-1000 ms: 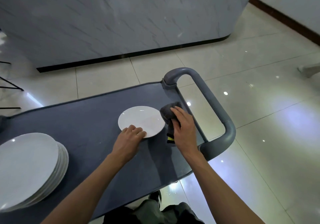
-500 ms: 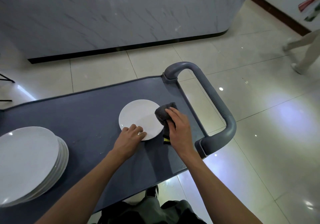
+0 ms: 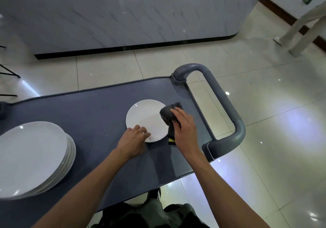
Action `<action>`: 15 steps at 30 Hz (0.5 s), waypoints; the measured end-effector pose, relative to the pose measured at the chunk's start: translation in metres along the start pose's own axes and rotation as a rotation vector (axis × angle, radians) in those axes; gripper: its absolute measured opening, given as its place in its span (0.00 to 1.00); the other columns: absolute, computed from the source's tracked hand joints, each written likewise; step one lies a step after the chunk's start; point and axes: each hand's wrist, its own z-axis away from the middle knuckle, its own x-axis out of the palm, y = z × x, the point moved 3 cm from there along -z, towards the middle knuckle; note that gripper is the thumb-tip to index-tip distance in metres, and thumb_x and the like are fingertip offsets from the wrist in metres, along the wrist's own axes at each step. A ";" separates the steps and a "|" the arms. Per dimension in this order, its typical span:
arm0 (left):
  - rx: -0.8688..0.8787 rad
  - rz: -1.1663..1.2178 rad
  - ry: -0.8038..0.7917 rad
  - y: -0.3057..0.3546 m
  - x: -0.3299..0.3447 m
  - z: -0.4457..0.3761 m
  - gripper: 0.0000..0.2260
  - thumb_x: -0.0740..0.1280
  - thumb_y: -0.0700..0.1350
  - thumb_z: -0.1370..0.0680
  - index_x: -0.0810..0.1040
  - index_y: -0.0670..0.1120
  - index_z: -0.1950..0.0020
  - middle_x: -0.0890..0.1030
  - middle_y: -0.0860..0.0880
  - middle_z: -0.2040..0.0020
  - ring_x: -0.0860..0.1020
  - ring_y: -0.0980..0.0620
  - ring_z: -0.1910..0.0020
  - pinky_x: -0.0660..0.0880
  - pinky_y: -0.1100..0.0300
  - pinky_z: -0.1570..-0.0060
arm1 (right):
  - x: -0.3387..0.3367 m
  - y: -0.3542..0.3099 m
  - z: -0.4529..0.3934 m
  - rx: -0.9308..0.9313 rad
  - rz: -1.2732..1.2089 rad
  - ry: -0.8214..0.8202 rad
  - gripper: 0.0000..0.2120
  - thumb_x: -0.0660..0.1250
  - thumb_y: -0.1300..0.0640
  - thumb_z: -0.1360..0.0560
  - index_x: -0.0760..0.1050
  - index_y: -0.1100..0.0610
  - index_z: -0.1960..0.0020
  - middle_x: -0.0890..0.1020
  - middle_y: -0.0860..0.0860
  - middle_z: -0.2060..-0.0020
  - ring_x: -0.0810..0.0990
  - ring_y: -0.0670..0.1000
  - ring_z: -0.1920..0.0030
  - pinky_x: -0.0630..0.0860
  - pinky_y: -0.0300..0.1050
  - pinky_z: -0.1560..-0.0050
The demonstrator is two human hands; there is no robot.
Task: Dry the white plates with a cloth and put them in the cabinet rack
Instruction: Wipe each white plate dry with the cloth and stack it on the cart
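From my remote feed: a small white plate (image 3: 147,120) lies flat on the dark grey surface (image 3: 91,111) of a service cart, toward the end with the grey loop handle (image 3: 223,102). My left hand (image 3: 135,139) rests on the plate's near rim, its fingers curled down onto the edge to steady it; I cannot tell whether the thumb reaches under. My right hand (image 3: 183,129) closes its grip on a bunched dark grey cloth (image 3: 170,114), pressing the wad onto the plate's right edge, while a tail of the cloth with a yellow tag hangs out beneath the palm onto the surface. A stack of larger white plates (image 3: 33,157) sits well apart at the cart's opposite end, at the left of the head view. Beyond the cart stands a pale marble-patterned counter wall (image 3: 132,12) with a black base strip, on glossy cream floor tiles (image 3: 264,104). At upper right, a blurred leg in light trousers (image 3: 299,26) crosses the floor.
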 end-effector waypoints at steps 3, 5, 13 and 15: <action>-0.060 0.064 0.076 -0.009 -0.012 0.012 0.20 0.64 0.46 0.23 0.76 0.51 0.30 0.77 0.51 0.34 0.73 0.47 0.37 0.71 0.53 0.44 | 0.006 -0.015 -0.003 -0.038 -0.016 -0.010 0.18 0.63 0.64 0.19 0.74 0.55 0.30 0.76 0.51 0.32 0.73 0.53 0.35 0.70 0.46 0.32; -0.112 0.138 0.158 -0.017 -0.024 0.023 0.19 0.65 0.45 0.22 0.77 0.50 0.31 0.78 0.51 0.35 0.74 0.47 0.37 0.72 0.53 0.43 | 0.011 -0.028 -0.006 -0.070 -0.032 -0.015 0.18 0.62 0.65 0.19 0.74 0.55 0.30 0.76 0.52 0.32 0.73 0.53 0.35 0.70 0.46 0.31; -0.351 0.297 0.474 -0.072 -0.078 0.098 0.15 0.69 0.39 0.24 0.83 0.46 0.39 0.83 0.47 0.45 0.78 0.43 0.44 0.77 0.52 0.48 | 0.055 -0.108 -0.011 -0.186 -0.093 -0.081 0.17 0.65 0.69 0.22 0.78 0.59 0.35 0.79 0.55 0.35 0.74 0.56 0.35 0.58 0.29 0.31; -0.418 0.302 0.516 -0.091 -0.084 0.122 0.14 0.69 0.41 0.23 0.82 0.48 0.37 0.82 0.48 0.42 0.78 0.46 0.42 0.76 0.53 0.46 | 0.069 -0.131 -0.009 -0.233 -0.112 -0.114 0.18 0.65 0.68 0.22 0.78 0.59 0.34 0.79 0.54 0.35 0.74 0.56 0.35 0.60 0.32 0.32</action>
